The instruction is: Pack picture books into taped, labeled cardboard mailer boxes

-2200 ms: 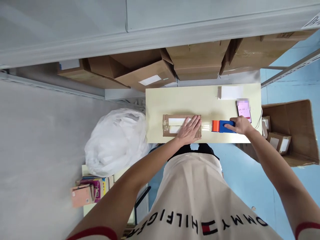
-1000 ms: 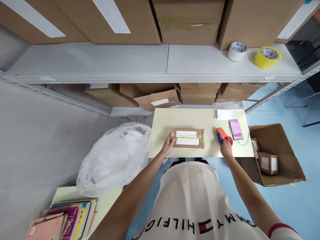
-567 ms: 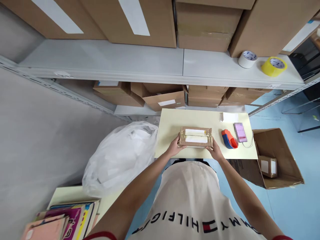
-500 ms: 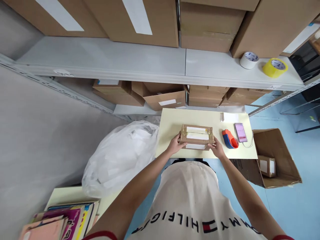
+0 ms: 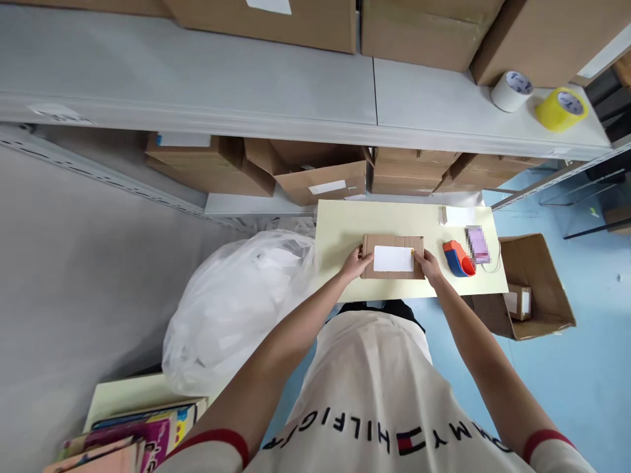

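A small brown cardboard box with a white label facing up is held between my two hands, over the pale yellow table. My left hand grips its left end, thumb on the top face. At the opposite end, my right hand is closed round the edge, its thumb near the label. To the right of the box lies a red and blue tape dispenser. Whether the box's underside touches the table is hidden.
Beyond the dispenser lie a purple phone-like item with a cable and a white stack. An open carton stands right of the table, a white plastic bag left. Tape rolls and boxes occupy the shelf.
The box has turned in my hands: its taped face showed before, and now a face with one large white label is up. Both thumbs have come onto the top. The view has shifted slightly.
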Motion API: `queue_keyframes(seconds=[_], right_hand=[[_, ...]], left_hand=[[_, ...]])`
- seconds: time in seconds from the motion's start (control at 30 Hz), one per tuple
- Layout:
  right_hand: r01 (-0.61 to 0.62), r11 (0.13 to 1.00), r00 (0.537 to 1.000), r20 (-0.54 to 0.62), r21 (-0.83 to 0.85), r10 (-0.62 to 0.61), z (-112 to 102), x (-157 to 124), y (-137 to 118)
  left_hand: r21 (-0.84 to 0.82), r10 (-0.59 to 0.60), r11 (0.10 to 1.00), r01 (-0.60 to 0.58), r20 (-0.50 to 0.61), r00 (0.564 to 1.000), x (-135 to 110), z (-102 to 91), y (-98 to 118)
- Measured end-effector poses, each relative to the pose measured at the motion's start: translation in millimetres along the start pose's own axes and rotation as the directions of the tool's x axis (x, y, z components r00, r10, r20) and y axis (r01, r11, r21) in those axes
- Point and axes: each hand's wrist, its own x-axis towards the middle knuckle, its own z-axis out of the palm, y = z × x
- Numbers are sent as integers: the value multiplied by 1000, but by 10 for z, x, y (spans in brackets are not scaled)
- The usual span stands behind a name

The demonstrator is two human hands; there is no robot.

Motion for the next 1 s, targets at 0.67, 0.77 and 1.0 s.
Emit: queue_keyframes(seconds=[0.67, 0.77, 1.0], right_hand=[[-208, 744, 969, -238, -635, 67, -1077, 159, 792], [-161, 798, 980, -187, -580, 62, -1117, 150, 805], [137, 990, 990, 41, -22, -136, -1393, -402, 780]], left_hand=[[727, 319, 440, -527, 422, 848, -46, 991, 936], [726, 289, 494, -478, 381, 878, 59, 1143, 1070], [399, 127, 860, -319, 438, 890, 393, 1502, 1510]])
